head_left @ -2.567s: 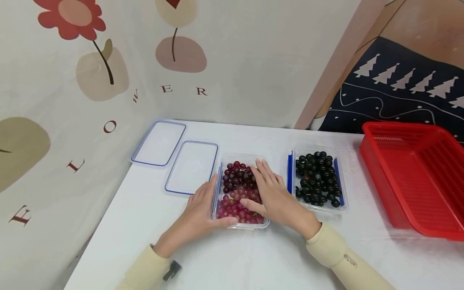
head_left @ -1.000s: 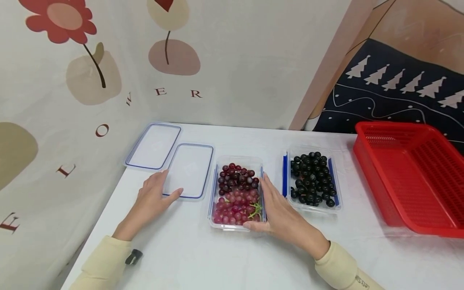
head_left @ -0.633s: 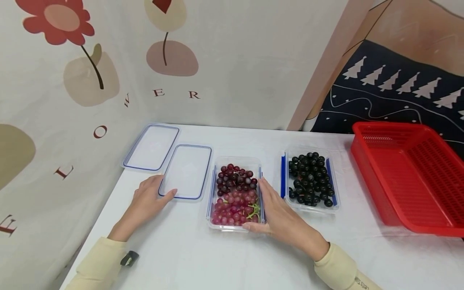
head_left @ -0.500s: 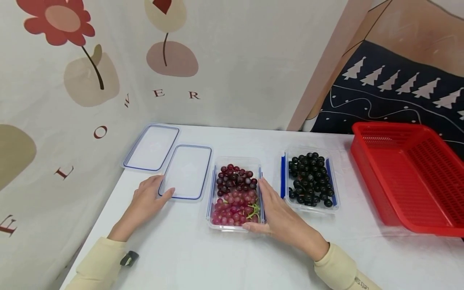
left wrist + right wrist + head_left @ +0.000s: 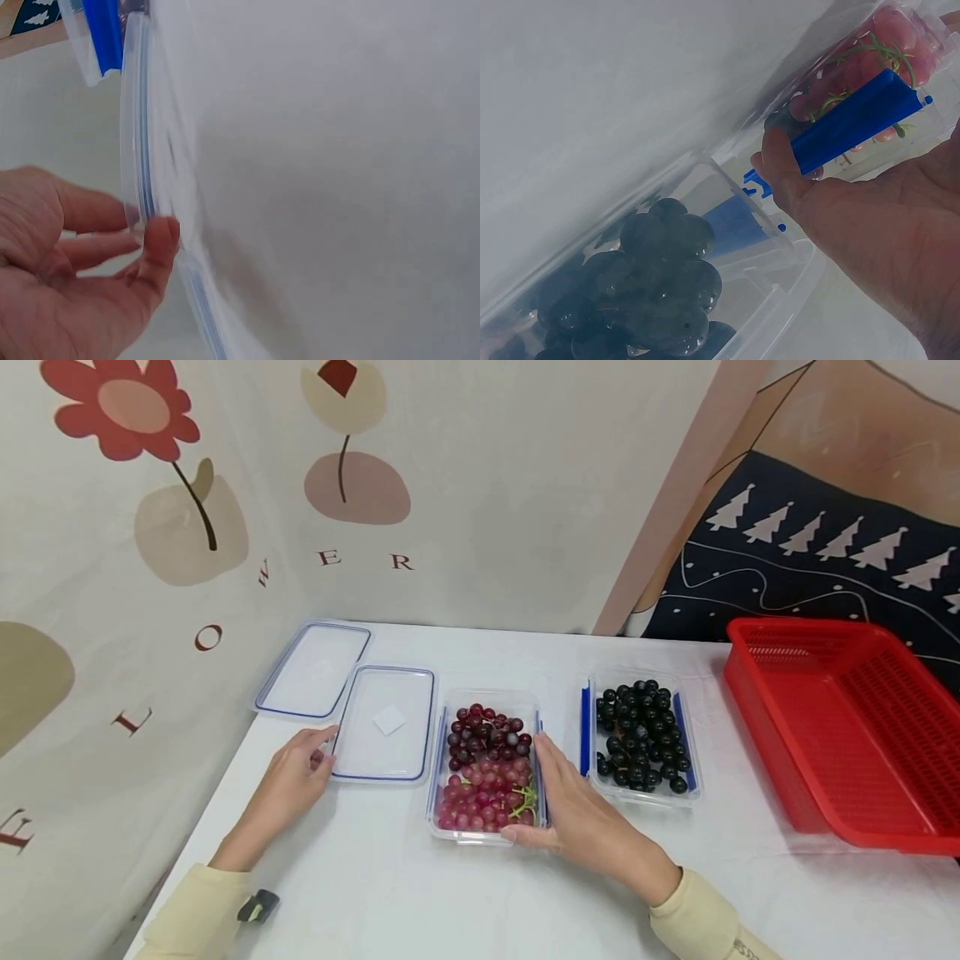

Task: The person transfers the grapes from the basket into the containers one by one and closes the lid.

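My left hand [image 5: 288,781] pinches the left edge of a clear, blue-rimmed lid [image 5: 360,727] between thumb and fingers. The left wrist view shows the same left hand [image 5: 82,262] with its fingertips on both faces of the lid's edge. A pale square glint lies on that lid. Right of it stands a clear food container [image 5: 480,841] full of red and dark grapes [image 5: 487,777] with green stems. Straight fingers of my right hand [image 5: 588,814] rest along this container's right side, by its blue latch [image 5: 855,120], the thumb at its near corner.
A second clear container [image 5: 648,797], holding black grapes [image 5: 645,735], stands to the right with blue side latches. Beyond it is a red plastic basket [image 5: 862,735]. Another lid [image 5: 315,668] lies at the back left, close to the printed wall cloth [image 5: 487,510].
My left hand has left the grape container and moved left to the nearer lid, whose edge it now pinches. My right hand has shifted from over the grapes to the container's right side.
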Demonstrator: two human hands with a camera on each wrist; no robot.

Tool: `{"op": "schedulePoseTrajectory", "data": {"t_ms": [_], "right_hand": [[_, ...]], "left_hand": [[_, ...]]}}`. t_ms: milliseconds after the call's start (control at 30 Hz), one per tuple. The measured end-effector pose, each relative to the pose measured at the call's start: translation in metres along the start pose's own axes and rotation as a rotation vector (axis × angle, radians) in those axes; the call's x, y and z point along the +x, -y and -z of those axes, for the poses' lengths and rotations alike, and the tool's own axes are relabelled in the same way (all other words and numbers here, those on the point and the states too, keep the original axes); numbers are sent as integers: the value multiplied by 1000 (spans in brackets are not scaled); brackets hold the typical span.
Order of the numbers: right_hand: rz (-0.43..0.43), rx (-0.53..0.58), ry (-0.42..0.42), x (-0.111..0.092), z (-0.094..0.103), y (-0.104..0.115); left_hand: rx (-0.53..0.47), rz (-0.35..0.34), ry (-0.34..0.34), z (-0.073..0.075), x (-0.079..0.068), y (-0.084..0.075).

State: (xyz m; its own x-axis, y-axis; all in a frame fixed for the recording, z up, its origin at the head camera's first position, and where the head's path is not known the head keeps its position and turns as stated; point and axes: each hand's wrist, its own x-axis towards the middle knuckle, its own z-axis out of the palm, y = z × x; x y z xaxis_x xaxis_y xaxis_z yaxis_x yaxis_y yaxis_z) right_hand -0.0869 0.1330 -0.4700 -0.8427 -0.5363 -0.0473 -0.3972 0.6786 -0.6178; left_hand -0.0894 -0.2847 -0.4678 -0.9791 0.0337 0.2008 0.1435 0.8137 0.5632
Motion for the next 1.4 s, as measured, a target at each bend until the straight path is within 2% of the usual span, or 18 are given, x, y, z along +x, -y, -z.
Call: {"op": "schedulePoseTrajectory", "data": {"t_ms": [100,267,467,600,767,900,1133,1400], "right_hand": [[1,-1,-2,0,1,0],[-7,-16,3,-1,1,1],[-5,-23,7,-2,2,1],[-9,-23,11,-2,2,1],[-11,-22,16,-2,2,0],[-10,-21,21,-1,2,1],[3,-23,14,-1,2,0],[8,-2,17,-3,3,0]], "left_hand": [[-37,4,64,5,0,-1],[-157,21,184,12,0,-1],[-308,14,227,16,-2,3],[-350,31,235,20,-6,4],[-351,62,214,27,-10,3],[-354,50,196,33,-10,0],[-357,52,204,43,-11,-9],[-350,53,207,46,-9,-21]]}}
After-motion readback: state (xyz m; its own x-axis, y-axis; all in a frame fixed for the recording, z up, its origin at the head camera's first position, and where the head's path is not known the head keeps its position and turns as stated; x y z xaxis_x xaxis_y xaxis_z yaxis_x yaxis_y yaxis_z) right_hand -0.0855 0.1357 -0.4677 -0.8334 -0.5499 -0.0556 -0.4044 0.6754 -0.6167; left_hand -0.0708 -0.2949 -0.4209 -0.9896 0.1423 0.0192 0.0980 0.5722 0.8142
